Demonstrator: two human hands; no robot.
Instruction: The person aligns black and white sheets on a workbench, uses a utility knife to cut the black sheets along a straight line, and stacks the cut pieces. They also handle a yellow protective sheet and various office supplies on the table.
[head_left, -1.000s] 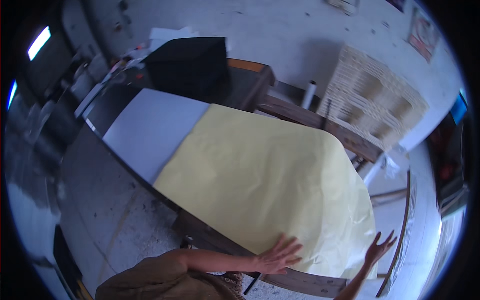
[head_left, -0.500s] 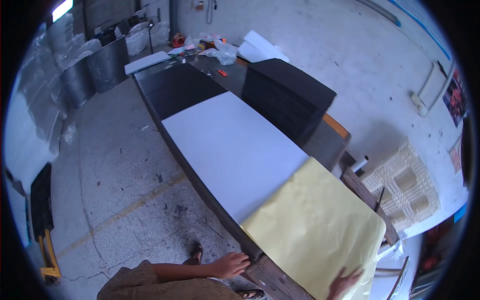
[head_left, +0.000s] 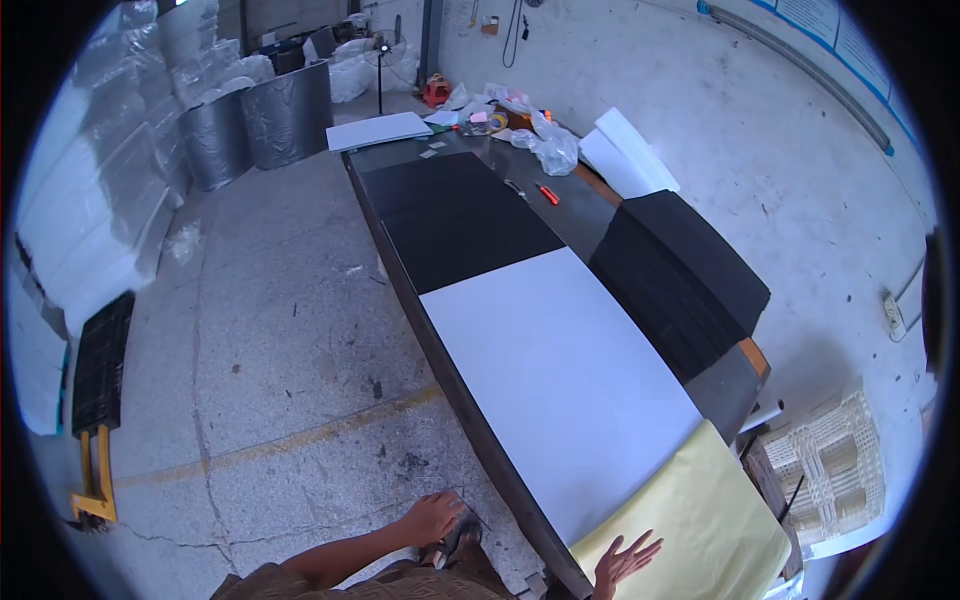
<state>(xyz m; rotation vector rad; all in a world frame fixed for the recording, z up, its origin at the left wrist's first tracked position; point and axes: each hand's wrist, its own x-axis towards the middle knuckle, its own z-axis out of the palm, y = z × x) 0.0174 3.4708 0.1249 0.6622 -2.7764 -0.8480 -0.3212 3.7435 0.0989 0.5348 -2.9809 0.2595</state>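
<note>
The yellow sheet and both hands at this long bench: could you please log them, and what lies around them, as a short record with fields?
Right hand: open hand, fingers spread, flat on the yellow sheet
Left hand: left hand off the bench, over the concrete floor, holding nothing
Bench: long dark workbench
Next along: white board, then black sheet
Far side: stack of black foam sheets
Far end: plastic bags
</note>
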